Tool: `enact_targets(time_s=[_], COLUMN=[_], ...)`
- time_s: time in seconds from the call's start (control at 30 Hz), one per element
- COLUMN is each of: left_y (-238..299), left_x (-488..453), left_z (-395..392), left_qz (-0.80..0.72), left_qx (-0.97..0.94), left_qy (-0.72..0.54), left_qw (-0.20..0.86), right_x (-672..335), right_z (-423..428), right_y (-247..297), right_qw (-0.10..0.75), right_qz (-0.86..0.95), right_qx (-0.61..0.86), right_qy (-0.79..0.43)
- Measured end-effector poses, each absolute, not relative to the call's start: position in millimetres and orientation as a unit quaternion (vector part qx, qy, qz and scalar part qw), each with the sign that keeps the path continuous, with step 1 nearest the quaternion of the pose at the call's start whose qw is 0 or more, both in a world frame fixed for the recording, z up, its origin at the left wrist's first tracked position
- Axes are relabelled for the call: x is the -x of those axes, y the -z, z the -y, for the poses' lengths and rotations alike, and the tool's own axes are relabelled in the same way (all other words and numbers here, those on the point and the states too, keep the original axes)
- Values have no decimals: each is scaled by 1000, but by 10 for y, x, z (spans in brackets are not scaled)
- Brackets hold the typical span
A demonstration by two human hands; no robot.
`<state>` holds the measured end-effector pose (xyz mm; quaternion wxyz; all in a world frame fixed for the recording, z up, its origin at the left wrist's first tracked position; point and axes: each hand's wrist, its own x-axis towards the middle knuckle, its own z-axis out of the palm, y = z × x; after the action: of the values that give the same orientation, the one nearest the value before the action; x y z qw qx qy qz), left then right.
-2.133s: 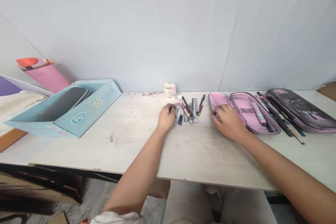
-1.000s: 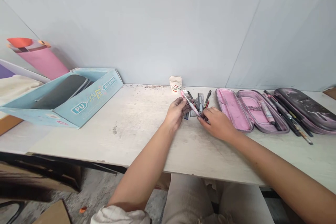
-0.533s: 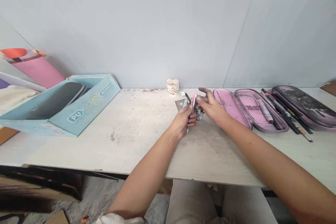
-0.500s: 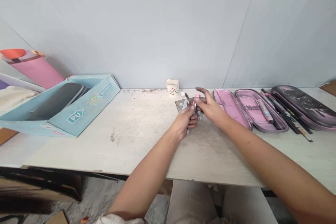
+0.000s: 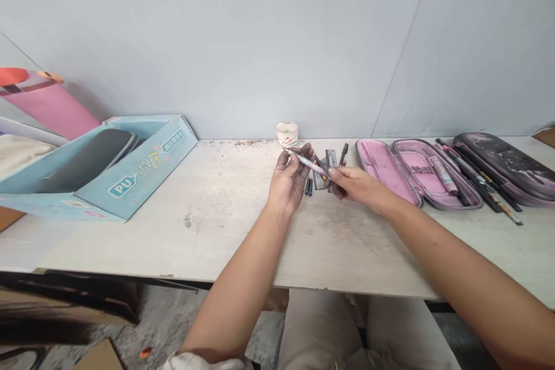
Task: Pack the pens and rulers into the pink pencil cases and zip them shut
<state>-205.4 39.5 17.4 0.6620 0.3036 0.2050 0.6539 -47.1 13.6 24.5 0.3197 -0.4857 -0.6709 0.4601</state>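
Observation:
Between my two hands, over the table, lies a slim pink-and-white pen (image 5: 310, 164), slanting down to the right. My left hand (image 5: 284, 185) is turned palm up, with its thumb and fingers around the pen's left part. At the pen's lower right end, my right hand (image 5: 353, 185) pinches it between thumb and fingers. A grey ruler (image 5: 331, 158) shows behind the hands, partly covered. Beside it are a black pen (image 5: 344, 154) and small dark blue pieces (image 5: 309, 187). A paper cup (image 5: 287, 134) stands near the wall, just past my left fingertips.
To the right lies an open pink pencil case (image 5: 385, 182) with a thick marker (image 5: 443, 174) in it. Several pens and brushes (image 5: 488, 188) lie beside a closed dark pencil case (image 5: 507, 167). A light blue box (image 5: 143, 173) holding a grey case (image 5: 93, 162) stands left.
My hands have drawn apart, the left turning palm up and shifting left. The pen now lies slanted across between them, and more of the ruler and items behind shows.

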Motion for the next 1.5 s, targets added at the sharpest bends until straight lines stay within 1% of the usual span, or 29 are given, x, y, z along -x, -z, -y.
enact_targets(time_s=[0.13, 0.2, 0.23, 0.3, 0.4, 0.53, 0.6, 0.67, 0.73, 0.9, 1.03, 1.07, 1.1, 1.13, 1.23, 1.3, 1.37, 1.5], left_y=[-77, -48, -42, -40, -41, -26, -17, -9, -4, -10, -44, -53, -60, -65, -64, -55, -48, -58], left_x=[2061, 2044, 2033, 2014, 1998, 2009, 2017, 2016, 2003, 1953, 1977, 1997, 2023, 2051, 2137, 2181, 2206, 2217], left_z=[-426, -424, -419, -407, -396, -407, -414, -416, -411, -390, -409, -422, -438, -456, -512, -544, -566, -578], left_qz=[-276, -299, -304, -312, -329, -341, -346, -353, -361, -369, -387, -392, -395, -395, -382, -373, -367, -356], left_qx=[-337, -362, -374, -392, -412, -425, -430, -439, -450, -471, -438, -421, -405, -388, -339, -308, -283, -254], left_qy=[-645, -620, -607, -585, -555, -535, -530, -520, -512, -500, -523, -536, -548, -560, -598, -618, -628, -633], left_qw=[628, 629, 632, 637, 644, 646, 644, 642, 636, 626, 621, 618, 617, 617, 618, 619, 625, 638], right_x=[394, 319, 285, 234, 201, 179, 163, 146, 130, 88, 82, 91, 105, 123, 180, 201, 210, 296], right_z=[-137, -138, -133, -118, -109, -141, -160, -171, -175, -169, -133, -116, -95, -73, -9, 11, 6, -56], right_y=[-210, -195, -186, -164, -137, -126, -125, -123, -120, -113, -112, -108, -102, -93, -56, -38, -38, -99], right_qw=[398, 434, 446, 452, 421, 423, 434, 430, 427, 460, 511, 503, 478, 435, 253, 155, 109, 92], right_qz=[715, 717, 716, 707, 692, 703, 693, 678, 671, 662, 645, 655, 678, 713, 832, 873, 882, 889], right_qx=[531, 524, 515, 507, 521, 521, 514, 517, 521, 514, 526, 532, 535, 533, 491, 462, 451, 429], right_qy=[-218, -152, -150, -199, -270, -235, -260, -297, -310, -294, -215, -189, -162, -136, -39, 29, 79, 134])
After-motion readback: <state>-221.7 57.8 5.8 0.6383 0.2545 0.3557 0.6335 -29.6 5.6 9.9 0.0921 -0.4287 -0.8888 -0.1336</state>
